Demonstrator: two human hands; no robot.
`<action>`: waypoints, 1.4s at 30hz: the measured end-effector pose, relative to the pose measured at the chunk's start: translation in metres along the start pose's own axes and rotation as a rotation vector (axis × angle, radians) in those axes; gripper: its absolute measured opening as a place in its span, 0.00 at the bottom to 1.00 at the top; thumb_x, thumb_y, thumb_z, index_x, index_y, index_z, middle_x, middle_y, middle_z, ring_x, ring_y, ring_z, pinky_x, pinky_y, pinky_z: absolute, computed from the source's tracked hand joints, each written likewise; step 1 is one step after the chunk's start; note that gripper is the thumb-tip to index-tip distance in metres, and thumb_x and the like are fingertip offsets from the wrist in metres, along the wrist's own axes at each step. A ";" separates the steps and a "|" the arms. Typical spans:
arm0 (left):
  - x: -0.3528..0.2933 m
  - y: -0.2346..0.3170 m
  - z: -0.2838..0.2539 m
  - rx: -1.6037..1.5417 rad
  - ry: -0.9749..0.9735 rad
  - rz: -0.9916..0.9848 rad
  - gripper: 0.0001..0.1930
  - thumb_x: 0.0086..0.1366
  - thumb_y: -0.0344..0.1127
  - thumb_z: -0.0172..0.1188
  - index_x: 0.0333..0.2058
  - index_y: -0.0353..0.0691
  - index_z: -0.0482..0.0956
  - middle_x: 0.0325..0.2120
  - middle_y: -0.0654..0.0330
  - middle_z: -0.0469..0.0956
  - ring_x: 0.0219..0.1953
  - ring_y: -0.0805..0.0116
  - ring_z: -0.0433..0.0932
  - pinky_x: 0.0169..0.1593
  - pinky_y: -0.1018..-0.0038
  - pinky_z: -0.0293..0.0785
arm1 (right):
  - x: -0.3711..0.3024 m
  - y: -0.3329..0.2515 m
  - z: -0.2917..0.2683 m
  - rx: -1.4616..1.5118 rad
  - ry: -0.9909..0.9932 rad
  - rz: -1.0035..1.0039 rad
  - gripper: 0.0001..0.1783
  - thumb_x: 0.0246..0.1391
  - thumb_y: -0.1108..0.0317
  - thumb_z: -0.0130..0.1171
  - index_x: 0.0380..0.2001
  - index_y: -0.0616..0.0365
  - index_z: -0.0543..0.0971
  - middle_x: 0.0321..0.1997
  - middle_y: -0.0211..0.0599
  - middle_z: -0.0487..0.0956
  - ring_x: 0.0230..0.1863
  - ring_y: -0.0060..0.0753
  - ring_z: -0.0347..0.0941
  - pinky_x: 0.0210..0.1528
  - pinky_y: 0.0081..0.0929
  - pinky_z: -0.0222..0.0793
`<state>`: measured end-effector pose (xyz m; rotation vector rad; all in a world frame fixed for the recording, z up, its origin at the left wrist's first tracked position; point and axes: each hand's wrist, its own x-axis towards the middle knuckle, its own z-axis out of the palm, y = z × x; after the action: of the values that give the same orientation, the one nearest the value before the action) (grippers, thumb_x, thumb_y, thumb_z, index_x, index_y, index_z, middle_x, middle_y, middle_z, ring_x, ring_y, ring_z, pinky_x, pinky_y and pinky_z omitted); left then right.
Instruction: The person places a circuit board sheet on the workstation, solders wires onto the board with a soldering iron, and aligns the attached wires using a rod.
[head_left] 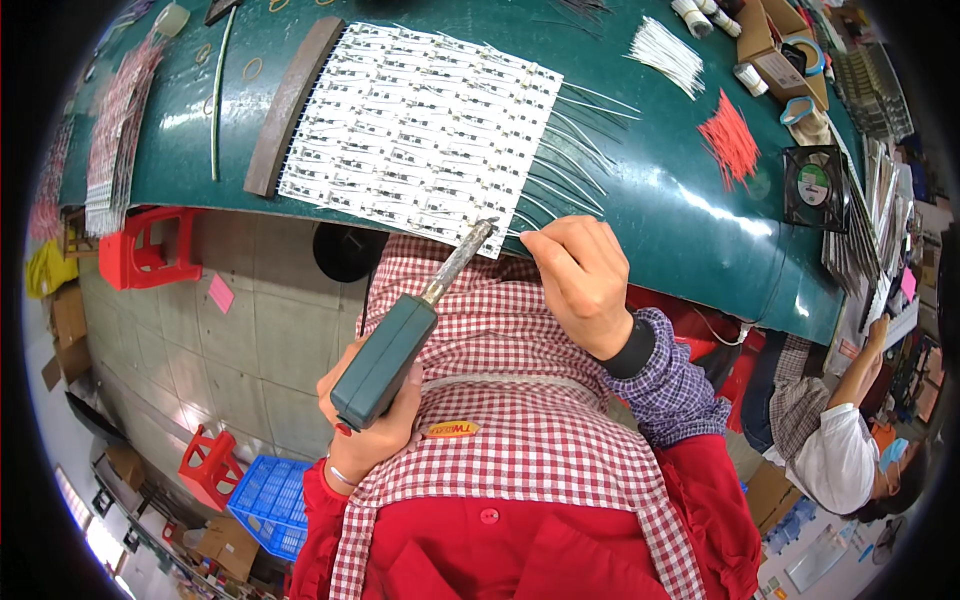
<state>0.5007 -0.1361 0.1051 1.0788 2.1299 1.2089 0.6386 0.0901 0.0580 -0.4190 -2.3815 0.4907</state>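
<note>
My left hand (375,425) is closed around the dark green handle of a soldering iron (385,360). Its metal barrel points up and right, and the tip is at the near right corner of a white circuit board panel (420,120). Rows of small dark parts and short white wires cover the panel. White and dark wires (575,180) stick out past its right edge. Beside the near right corner, my right hand (585,280) pinches a thin white wire (514,233) between thumb and fingers. Whether the tip touches the panel is too small to tell.
A dark bar (294,110) lies along the panel's left edge on the green table (660,220). White wires (667,56), red wires (729,139) and a black fan (813,187) lie to the right. Wired panels (118,140) stand at left. Another person (825,440) sits at right.
</note>
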 end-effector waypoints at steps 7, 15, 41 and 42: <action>0.001 0.003 0.000 0.002 -0.018 0.020 0.10 0.47 0.20 0.64 0.33 0.29 0.80 0.29 0.50 0.79 0.26 0.60 0.80 0.30 0.74 0.75 | -0.001 0.000 0.001 -0.015 0.007 -0.003 0.14 0.37 0.81 0.58 0.33 0.59 0.78 0.27 0.33 0.74 0.32 0.36 0.72 0.32 0.31 0.66; 0.004 0.006 0.002 0.025 -0.040 0.025 0.09 0.47 0.20 0.64 0.31 0.30 0.80 0.27 0.52 0.78 0.24 0.61 0.78 0.29 0.73 0.73 | -0.001 0.001 0.004 -0.043 0.003 -0.016 0.14 0.37 0.80 0.59 0.33 0.59 0.78 0.27 0.32 0.73 0.32 0.34 0.72 0.31 0.30 0.65; -0.015 -0.001 -0.005 -0.028 0.045 -0.026 0.12 0.50 0.22 0.65 0.35 0.27 0.80 0.30 0.49 0.80 0.26 0.61 0.80 0.30 0.74 0.76 | -0.002 -0.010 0.000 0.114 0.040 0.110 0.12 0.37 0.81 0.66 0.29 0.58 0.79 0.28 0.33 0.72 0.34 0.38 0.71 0.37 0.33 0.64; -0.017 -0.001 -0.006 -0.025 0.048 -0.042 0.12 0.49 0.22 0.65 0.35 0.27 0.80 0.30 0.49 0.80 0.27 0.61 0.81 0.31 0.73 0.76 | -0.003 -0.011 -0.001 0.137 0.029 0.109 0.12 0.37 0.81 0.66 0.28 0.58 0.79 0.28 0.33 0.72 0.35 0.38 0.71 0.38 0.34 0.63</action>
<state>0.5063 -0.1529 0.1077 0.9985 2.1564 1.2499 0.6394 0.0795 0.0617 -0.4918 -2.2889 0.6889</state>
